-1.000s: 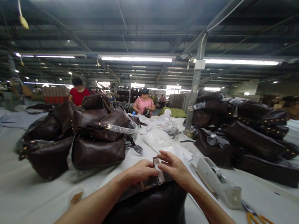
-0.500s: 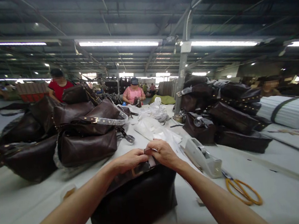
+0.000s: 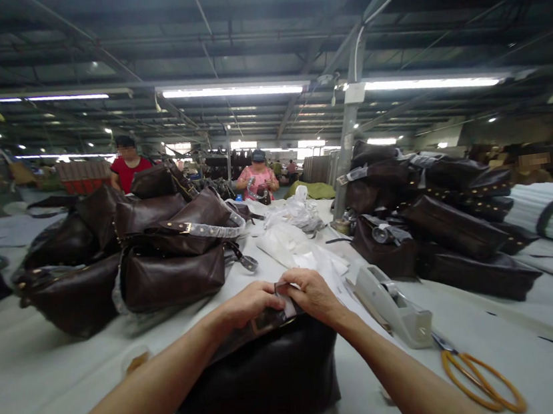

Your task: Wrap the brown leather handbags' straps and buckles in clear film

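Note:
A dark brown leather handbag (image 3: 262,383) stands upright on the table right in front of me. Above its top edge, both hands meet at a strap end (image 3: 289,307) that looks wrapped in clear plastic. My left hand (image 3: 253,304) is closed, its thumb and fingers pinching the strap from the left. From the other side my right hand (image 3: 312,296) grips the same piece, fingers curled over it. A metal buckle (image 3: 263,323) shows faintly below my left fingers. The exact fingertip contact is partly hidden.
Brown bags are piled at left (image 3: 174,273) and right (image 3: 450,226). A tape dispenser (image 3: 400,309) and orange-handled scissors (image 3: 478,373) lie right of my arm. White wrapping (image 3: 284,233) lies ahead, near a metal post (image 3: 350,151). Co-workers (image 3: 256,176) are beyond.
The view has shifted, so the surroundings sit slightly lower, with the right-hand items farther right. Both hands keep their hold on the strap, with little visible change.

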Demonstrator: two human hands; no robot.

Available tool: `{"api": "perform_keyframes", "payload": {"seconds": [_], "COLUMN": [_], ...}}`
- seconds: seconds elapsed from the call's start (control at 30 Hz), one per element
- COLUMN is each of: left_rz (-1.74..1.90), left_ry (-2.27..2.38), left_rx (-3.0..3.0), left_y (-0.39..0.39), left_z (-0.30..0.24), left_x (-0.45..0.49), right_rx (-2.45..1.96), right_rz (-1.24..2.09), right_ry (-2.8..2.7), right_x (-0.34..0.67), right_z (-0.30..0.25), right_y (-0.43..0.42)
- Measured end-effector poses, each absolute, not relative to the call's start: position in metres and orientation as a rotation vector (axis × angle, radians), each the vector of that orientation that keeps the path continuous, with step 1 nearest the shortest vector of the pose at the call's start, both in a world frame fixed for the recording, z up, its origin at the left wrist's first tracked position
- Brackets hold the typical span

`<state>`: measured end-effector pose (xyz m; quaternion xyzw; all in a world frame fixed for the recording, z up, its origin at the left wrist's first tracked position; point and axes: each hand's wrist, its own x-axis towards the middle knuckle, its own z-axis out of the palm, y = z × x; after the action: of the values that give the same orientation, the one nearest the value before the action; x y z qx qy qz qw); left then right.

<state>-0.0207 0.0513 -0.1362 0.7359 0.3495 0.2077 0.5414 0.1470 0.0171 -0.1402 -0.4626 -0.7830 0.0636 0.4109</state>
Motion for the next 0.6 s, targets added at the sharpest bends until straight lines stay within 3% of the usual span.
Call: {"api": "perform_keyframes", "payload": {"seconds": [0.6], "left_rz": [0.549], "left_ry": [0.842], "left_rx": [1.560], "left_y": [0.0533], "left_z": [-0.1449], "left_x": [-0.0177], "right_rx": [-1.356], "right_rz": [0.222], "right_ry": [-2.021], "right_x": [0.1518], "right_z": [-0.1346], "right_y": [0.0222]}}
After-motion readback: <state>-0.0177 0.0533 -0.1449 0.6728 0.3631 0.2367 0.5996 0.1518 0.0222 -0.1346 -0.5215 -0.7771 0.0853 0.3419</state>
